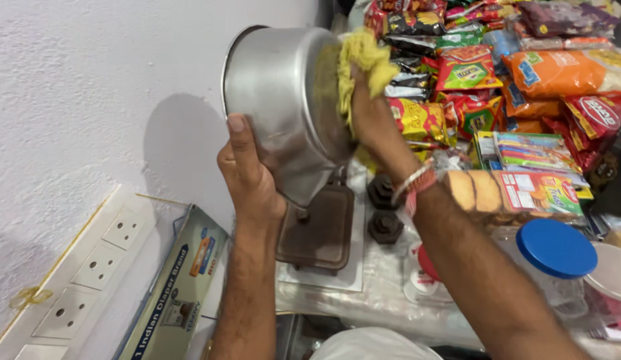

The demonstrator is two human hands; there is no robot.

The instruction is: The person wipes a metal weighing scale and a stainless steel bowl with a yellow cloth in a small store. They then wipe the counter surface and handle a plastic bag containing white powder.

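At the bottom centre of the frame a pale rounded shape (370,345), too cut off to identify, is sitting nearest the camera, with the person's two forearms rising from either side of it. In the lower left a white switchboard (90,267) with round sockets is lying along the wall, and a blue-and-grey carton (180,287) is leaning just beside it. The left hand (247,177) is gripping the side wall of a steel pan (284,107), thumb pressed flat on the metal and the other fingers hidden behind it. The pan is being held tilted in the upper centre of the frame, above a brown weighing scale platform (320,230) that it is partly covering. The right hand (370,113), wearing red and white thread bands at the wrist, is closing around a yellow cloth (364,60) and pressing it into the pan's open mouth; its fingers are buried in the cloth. Two dark iron weights (384,210) are standing just right of the scale. At lower right a clear jar with a blue lid (556,248) is sitting near a smaller red-capped container (424,270). Behind the right forearm a clear pack of biscuits (504,193) is lying, and farther back, filling the upper right, red, orange, green and yellow snack packets (524,73) are piling up together.
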